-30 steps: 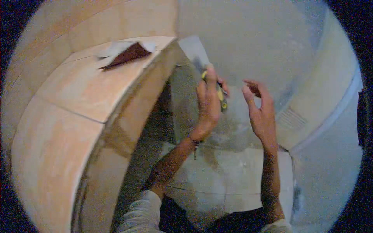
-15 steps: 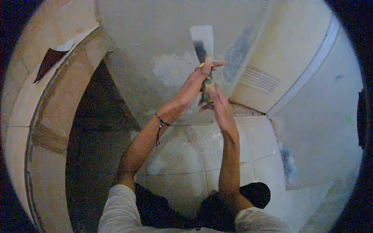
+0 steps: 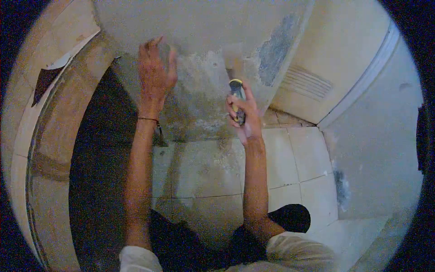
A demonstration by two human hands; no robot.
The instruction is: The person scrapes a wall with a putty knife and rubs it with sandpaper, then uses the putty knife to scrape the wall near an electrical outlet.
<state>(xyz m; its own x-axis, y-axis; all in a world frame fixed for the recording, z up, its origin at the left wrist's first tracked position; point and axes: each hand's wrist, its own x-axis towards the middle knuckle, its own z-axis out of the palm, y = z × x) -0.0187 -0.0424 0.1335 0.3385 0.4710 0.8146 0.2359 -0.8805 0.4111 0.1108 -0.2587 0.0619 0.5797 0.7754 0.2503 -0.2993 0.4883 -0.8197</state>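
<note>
My right hand (image 3: 245,109) is wrapped round the dark and yellow handle of a putty knife (image 3: 236,86). Its wide blade points up toward the wall (image 3: 199,27) and is smeared by motion, so whether it touches is unclear. To the left, my left hand (image 3: 155,72) is raised in front of the wall with its fingers apart and nothing in it; a dark cord bracelet is on the wrist. Between and behind the hands, the wall shows a pale, rough patch (image 3: 204,68). A grey patch (image 3: 277,52) lies right of the blade.
A cream door with a slatted vent (image 3: 308,82) stands at the right, beside another wall (image 3: 380,122). Pale floor tiles (image 3: 204,174) lie below. On the left are a dark opening (image 3: 102,136) and a curved tiled ledge (image 3: 54,149) with torn, peeling edging.
My left hand has let go of the putty knife and moved left, its fingers spreading. My right hand now grips the handle alone, and the blade has shifted slightly lower.
</note>
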